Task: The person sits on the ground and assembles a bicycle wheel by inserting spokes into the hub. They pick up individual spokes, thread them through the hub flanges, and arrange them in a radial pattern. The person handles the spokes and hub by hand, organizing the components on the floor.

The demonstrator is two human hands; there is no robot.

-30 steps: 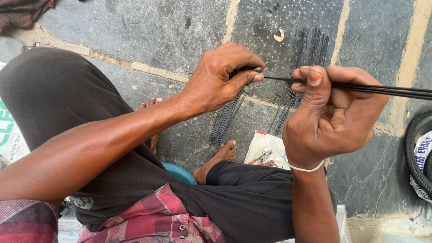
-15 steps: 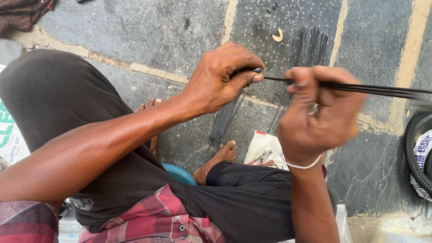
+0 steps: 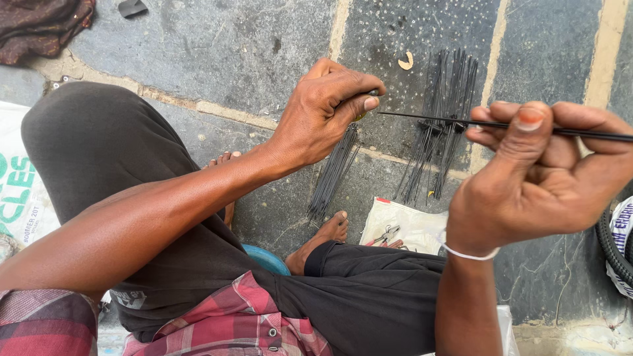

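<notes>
While your left hand [image 3: 330,109] pinches the rod [image 3: 455,120] tip | right hand [image 3: 541,175] fingers closed around it | rod may bend or slip if you pull unevenly.

A dark maroon cloth [image 3: 39,26] lies crumpled on the grey stone floor [image 3: 217,53] at the upper left. A white printed sack [image 3: 20,191] lies flat at the left edge. Small pliers [image 3: 386,234] rest on a white plastic bag [image 3: 412,227].

thin black spoke [image 3: 428,119], level, held both ends
</notes>
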